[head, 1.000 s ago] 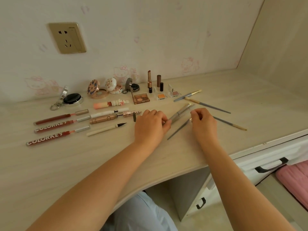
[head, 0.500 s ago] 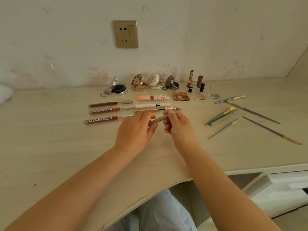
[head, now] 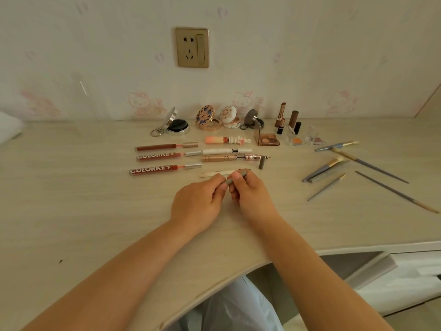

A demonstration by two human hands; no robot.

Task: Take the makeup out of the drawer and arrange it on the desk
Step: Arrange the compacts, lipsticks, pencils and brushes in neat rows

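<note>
My left hand [head: 199,203] and my right hand [head: 251,194] meet over the middle of the desk [head: 71,211], and both pinch a thin grey makeup pen [head: 235,178] between their fingertips. Just behind the hands lies a cream eyeliner pen [head: 214,173]. Three red lip gloss tubes [head: 164,156] lie in a column to the left. A grey cap [head: 261,162] lies beside a rose-gold mascara [head: 229,158]. Open compacts [head: 207,118] and lipsticks [head: 280,117] stand along the wall, with small eyeshadow pans [head: 268,139] in front.
Several grey-handled makeup brushes [head: 334,163] lie scattered on the right of the desk. A wall socket [head: 192,47] sits above the compacts. A white drawer unit [head: 410,278] stands under the desk at the right. A white object [head: 7,127] sits at the far left edge.
Both hands left the brushes on the right and carried the grey pen leftward to the middle. They now hold it closer together, just in front of the eyeliner pen.
</note>
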